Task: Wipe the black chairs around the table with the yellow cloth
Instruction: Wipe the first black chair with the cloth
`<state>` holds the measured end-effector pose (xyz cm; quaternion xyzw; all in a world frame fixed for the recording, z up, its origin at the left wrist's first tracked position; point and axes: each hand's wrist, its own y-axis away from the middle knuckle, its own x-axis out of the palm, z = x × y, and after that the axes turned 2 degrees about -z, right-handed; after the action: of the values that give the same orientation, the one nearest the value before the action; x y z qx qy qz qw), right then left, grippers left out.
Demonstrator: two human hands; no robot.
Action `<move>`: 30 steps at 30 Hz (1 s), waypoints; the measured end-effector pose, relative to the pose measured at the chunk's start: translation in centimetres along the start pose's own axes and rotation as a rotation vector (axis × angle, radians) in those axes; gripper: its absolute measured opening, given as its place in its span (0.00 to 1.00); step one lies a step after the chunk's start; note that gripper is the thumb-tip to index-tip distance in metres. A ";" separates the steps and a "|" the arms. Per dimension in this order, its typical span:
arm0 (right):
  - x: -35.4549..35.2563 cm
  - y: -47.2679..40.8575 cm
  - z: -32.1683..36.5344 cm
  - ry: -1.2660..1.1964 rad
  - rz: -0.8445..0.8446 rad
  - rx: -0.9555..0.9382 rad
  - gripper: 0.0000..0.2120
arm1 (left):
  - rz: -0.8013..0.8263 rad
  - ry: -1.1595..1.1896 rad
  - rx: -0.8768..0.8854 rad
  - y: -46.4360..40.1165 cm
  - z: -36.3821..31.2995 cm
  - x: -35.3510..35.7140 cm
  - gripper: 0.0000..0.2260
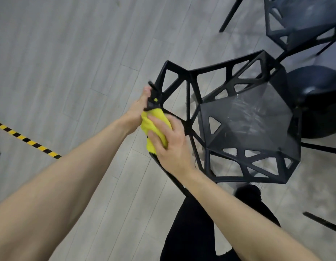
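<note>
A black chair (246,117) with an angular open frame stands in front of me, its seat streaked with wet marks. The yellow cloth (154,125) is wrapped over the top rail of its backrest. My right hand (169,144) grips the cloth around that rail, fingers curled over it. My left hand (139,108) holds the black upper corner of the backrest just beyond the cloth. A small black part sticks up by the thumb, and I cannot tell what it is. A second black chair (302,21) stands at the top right.
A round black base (317,102) sits on the floor behind the near chair. Yellow-and-black tape (27,140) runs across the grey plank floor at the left. My leg in black trousers (197,232) is below the chair. Another black chair leg (321,221) shows at the right.
</note>
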<state>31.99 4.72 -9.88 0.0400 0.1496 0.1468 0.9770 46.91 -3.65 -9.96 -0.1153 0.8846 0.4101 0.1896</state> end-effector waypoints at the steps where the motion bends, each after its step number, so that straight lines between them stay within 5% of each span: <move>1: -0.6 2.2 -0.8 0.048 0.039 -0.048 0.20 | 0.007 -0.028 0.002 -0.1 0.0 0.1 0.26; 5: -4.7 10.6 -2.7 0.109 0.156 -0.065 0.22 | 0.070 -0.093 0.047 0.2 -0.2 0.2 0.28; 11: 0.5 -1.0 0.1 0.129 -0.045 -0.079 0.18 | 0.131 -0.055 -0.008 -1.3 0.5 -0.9 0.31; 17: -4.4 11.7 -2.7 0.203 0.252 -0.317 0.19 | 0.234 -0.070 0.132 -1.4 1.0 -0.4 0.27; 23: 0.5 -1.2 -0.6 0.104 -0.004 -0.246 0.12 | 0.141 0.050 0.031 -2.7 1.5 -0.7 0.22; 30: -7.3 12.4 -6.0 0.108 0.366 -0.305 0.20 | 0.007 0.051 0.026 -0.8 1.0 0.4 0.40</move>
<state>20.13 14.59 -12.03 -0.0894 0.1679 0.3442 0.9194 47.06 -3.46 -11.31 -0.1201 0.8948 0.3963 0.1670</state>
